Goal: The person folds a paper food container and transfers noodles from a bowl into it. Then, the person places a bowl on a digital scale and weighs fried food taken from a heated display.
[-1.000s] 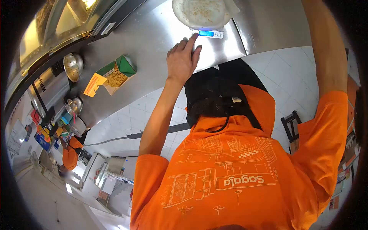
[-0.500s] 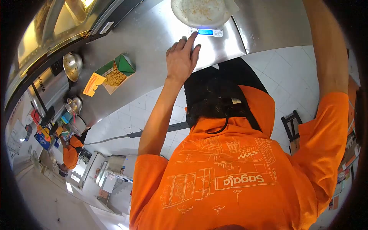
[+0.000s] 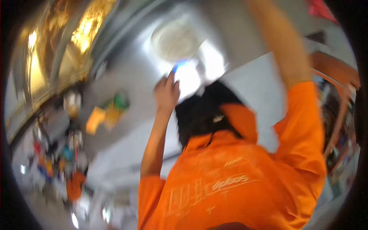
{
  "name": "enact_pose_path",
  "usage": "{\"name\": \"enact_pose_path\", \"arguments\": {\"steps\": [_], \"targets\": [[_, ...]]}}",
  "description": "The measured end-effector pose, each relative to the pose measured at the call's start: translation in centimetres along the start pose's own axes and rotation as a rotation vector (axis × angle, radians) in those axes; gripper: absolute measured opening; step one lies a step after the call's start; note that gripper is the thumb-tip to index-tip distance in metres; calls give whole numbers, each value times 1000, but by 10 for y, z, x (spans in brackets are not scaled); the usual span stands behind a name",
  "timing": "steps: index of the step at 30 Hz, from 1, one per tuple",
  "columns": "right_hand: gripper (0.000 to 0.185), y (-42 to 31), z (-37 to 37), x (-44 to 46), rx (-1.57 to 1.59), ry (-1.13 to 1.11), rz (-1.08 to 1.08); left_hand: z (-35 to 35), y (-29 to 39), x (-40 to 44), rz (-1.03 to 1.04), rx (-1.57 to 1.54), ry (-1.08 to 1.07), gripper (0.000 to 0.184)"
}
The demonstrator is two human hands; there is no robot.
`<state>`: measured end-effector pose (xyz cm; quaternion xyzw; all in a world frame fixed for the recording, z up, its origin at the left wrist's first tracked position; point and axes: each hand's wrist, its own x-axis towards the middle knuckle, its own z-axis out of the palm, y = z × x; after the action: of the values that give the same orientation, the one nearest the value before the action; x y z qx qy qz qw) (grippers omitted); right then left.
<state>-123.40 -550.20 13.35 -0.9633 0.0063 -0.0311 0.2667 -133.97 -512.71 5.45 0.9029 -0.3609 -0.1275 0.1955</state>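
My left hand [image 3: 167, 93] is over the steel counter [image 3: 138, 73], blurred by motion. Its index finger stretches to the blue-lit display of a small digital scale [image 3: 182, 61], the other fingers apart from it, and nothing is held. On the scale rests a round, whitish, shallow container [image 3: 174, 40]; its contents are too smeared to make out. My right arm [image 3: 281, 46] reaches forward past the top edge, so my right hand is out of the picture.
Left along the counter stand an open green and orange box [image 3: 111, 115] and a metal bowl [image 3: 73, 102]. A person in an orange shirt [image 3: 76, 186] is at the far left. Shelving with a reddish-brown frame [image 3: 339, 122] lies at right.
The view has swung and blurred, so the scale and container sit lower and further left in the picture. My left index finger stays at the scale; my right hand remains out of view.
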Motion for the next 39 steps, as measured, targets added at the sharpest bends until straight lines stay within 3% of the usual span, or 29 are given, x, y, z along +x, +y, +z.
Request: {"name": "enact_pose_path", "arguments": {"steps": [1,3,5,6,7,9,12,15,16,18,23,25,26,27,29,33,39], "targets": [[24,11,-4,7,-97,37,36,-8,13,2,-46,23,-32,52],[25,26,-25,27,-285,139,111,6,-4,-8,80,-84,50,48],[25,21,-48,44,-456,317,144,9,1,-6,223,-153,269,49],[25,17,-57,45,-582,442,152,2,21,-3,149,-266,314,46],[29,8,-56,41,-332,325,194,-4,26,-9,132,-372,319,40],[32,-11,-54,25,-337,458,192,39,-19,-20,-53,-583,106,43],[39,-50,-72,-17,-263,596,195,-24,39,-8,-235,-748,-96,58],[35,-83,-80,-44,-372,829,181,-42,49,17,79,-559,80,31],[38,-99,-87,-56,-313,748,246,-50,55,22,217,-565,128,27],[43,-131,-116,-84,-204,569,356,-69,61,31,297,-558,91,27],[40,-148,-61,-144,-47,740,409,-92,72,35,441,-623,-19,25],[37,-130,3,-178,-189,844,345,-90,74,31,500,-607,-53,24],[43,-126,30,-200,-117,749,397,-87,75,28,529,-597,-70,23],[50,-126,48,-223,-48,652,446,-79,73,26,524,-586,-103,23],[33,-133,70,-252,64,510,583,-63,68,20,512,-558,-168,22],[33,-138,76,-293,234,493,645,-46,88,7,564,-547,-129,20],[39,-99,49,-324,377,535,670,-14,133,11,429,-529,-119,17]]}}
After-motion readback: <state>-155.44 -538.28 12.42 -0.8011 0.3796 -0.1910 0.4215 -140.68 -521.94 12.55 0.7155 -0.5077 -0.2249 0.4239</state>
